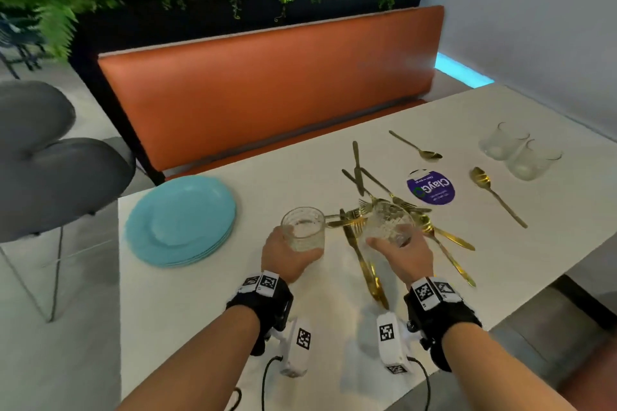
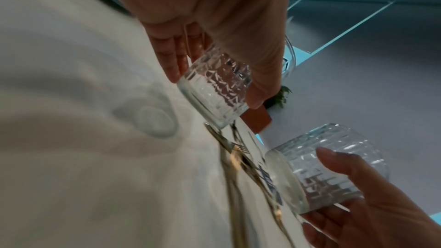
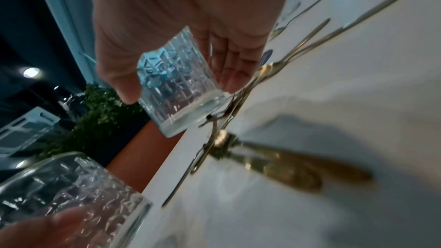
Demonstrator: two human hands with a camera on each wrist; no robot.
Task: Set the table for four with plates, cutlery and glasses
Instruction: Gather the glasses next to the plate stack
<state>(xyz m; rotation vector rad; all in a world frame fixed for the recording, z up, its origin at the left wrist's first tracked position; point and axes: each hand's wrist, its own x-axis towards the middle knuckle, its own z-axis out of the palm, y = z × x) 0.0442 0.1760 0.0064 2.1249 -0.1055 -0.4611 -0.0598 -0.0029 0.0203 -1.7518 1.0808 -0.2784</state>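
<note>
Each hand carries a tumbler. The left hand is wrapped round the left glass, thumb on one side and fingers on the other, as the left wrist view confirms; the right hand clasps the right glass the same way. Both glasses stand roughly upright, mouths up, and seem to be lifted just clear of the worktop, though the blur makes it hard to say whether either base touches.

Directly under and beyond the right grip lies the heap of gold cutlery, knives, forks and spoons crossed over each other, their long axes fanning in several directions; some handles run back towards the right wrist. How many pieces there are cannot be counted.

To the left of the left grip, near but apart, sits the stack of blue plates, not yet dealt out. Well beyond the right grip, at the far right, two more glasses stand side by side, with a lone spoon and a purple round sticker between them and the heap; another spoon lies further off.

No place setting is laid yet, so the glasses likely need bare worktop clear of the heap: the left hand is nearer the plate side, the right nearer the far glasses. The worktop's near right corner is cut off.
</note>
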